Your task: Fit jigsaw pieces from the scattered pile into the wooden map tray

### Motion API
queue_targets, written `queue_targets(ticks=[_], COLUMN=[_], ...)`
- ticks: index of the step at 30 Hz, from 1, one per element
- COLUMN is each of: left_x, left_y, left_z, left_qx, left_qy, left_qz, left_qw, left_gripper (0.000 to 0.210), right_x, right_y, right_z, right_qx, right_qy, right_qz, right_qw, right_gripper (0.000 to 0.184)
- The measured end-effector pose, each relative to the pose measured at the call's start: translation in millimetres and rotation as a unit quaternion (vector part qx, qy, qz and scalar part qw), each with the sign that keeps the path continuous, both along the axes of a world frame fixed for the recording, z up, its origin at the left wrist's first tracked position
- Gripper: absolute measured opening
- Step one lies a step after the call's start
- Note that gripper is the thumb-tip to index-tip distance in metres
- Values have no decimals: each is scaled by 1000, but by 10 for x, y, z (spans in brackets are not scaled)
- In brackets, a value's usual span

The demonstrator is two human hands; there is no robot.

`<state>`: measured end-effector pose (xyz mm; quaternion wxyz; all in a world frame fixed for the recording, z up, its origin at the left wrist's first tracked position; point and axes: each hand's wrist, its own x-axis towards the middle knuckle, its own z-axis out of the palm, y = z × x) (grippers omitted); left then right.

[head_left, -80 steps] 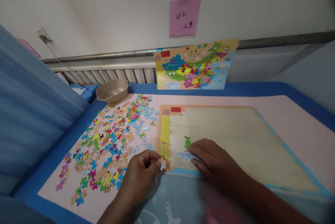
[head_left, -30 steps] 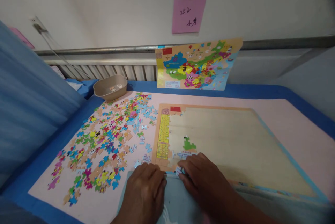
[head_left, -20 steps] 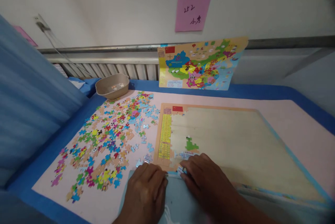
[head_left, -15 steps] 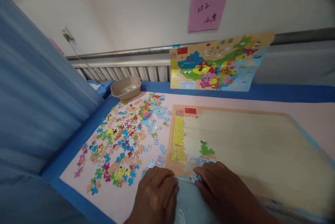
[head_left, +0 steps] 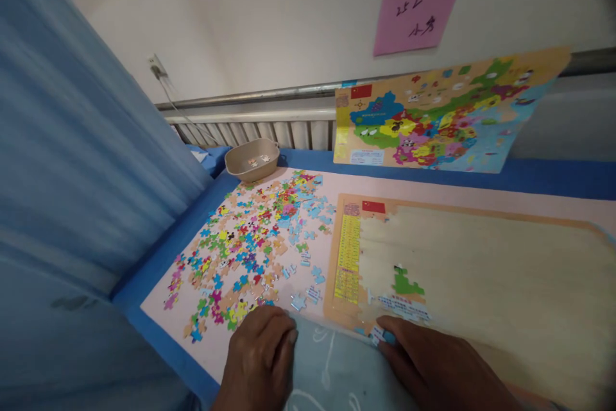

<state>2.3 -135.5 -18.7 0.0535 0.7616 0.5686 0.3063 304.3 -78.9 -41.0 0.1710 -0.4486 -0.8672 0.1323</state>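
My right hand (head_left: 433, 360) pinches a white-and-blue jigsaw piece (head_left: 378, 334) between thumb and forefinger, at the lower left edge of the puzzle board (head_left: 481, 257). My left hand (head_left: 262, 350) is curled closed by the table's near edge, left of the board; what its fingers hold, if anything, is hidden. Fitted pieces line the board's left side, with a yellow text panel (head_left: 347, 257) and a red flag (head_left: 373, 206). A small green cluster (head_left: 407, 283) lies inside the frame, above a pale text strip (head_left: 402, 308).
Many loose jigsaw pieces (head_left: 250, 241) spread over the pink sheet (head_left: 161, 299) to the left. Behind them stands a beige basin (head_left: 253, 170) with a few pieces inside. A finished map picture (head_left: 433, 119) leans at the back. A blue curtain (head_left: 96, 161) hangs at left.
The view has swung left, so the scene sits further right. My left hand has moved left, away from the board. My right hand still pinches the jigsaw piece near the board's lower left edge.
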Motion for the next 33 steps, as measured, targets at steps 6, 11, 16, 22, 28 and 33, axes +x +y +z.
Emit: queue_targets(ticks=[6,11,16,22,28,33], left_x=[-179,-118,17,-23,39,266], left_y=[86,-13,-132,-146,-113,-64], left_z=[42,22,34,122,105,40], left_qx=[-6,-14,2,-19,102,155], left_qy=[-2,-16,18,50,60,94], left_qz=[114,77,-28,-51,-17,-83], left_qw=[993,997,999,997,993,980], left_gripper=[18,16,16,17,16,31], right_x=[29,-72,-279,-354,-340,-358], right_y=[26,78,137,146,121,128], right_z=[-48,18,113,59,33,61], right_qx=[7,-9,39,81,85,124], right_qy=[0,-20,-54,-37,-42,-38], right_qz=[8,17,44,84,69,66], right_qw=[1000,1000,997,993,993,989], right_gripper=[24,22,26,24,19,20])
